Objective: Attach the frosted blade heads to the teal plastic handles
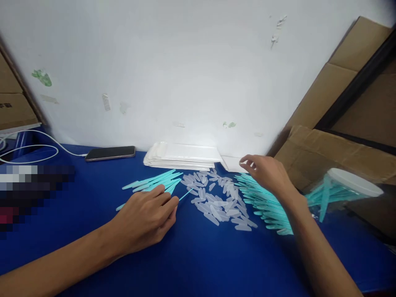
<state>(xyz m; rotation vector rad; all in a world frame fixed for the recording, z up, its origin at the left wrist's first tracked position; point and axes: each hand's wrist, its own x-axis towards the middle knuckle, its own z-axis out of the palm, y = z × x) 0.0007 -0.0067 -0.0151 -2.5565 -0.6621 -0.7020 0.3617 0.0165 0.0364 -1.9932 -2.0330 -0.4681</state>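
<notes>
My left hand (pixel 148 214) is closed on a slim teal eyebrow razor (pixel 186 194), whose thin end points up and right toward the caps. Beyond its knuckles lies a small fan of similar teal razors (pixel 157 180). Many translucent blade caps (pixel 216 204) are scattered on the blue table between my hands. My right hand (pixel 266 171) hovers at the near end of the white packets, thumb and forefinger pinched together; whatever is between them is too small to make out. Under and beside its wrist, a large heap of teal razors (pixel 262 206) spreads out.
Stacked white packets (pixel 185 153) lie against the wall. A phone (pixel 110 153) on a white cable (pixel 68 152) rests at the back left. At the right, a clear tub (pixel 355 183) with a white rim lies tipped, holding teal razors, beside cardboard boxes (pixel 334 152).
</notes>
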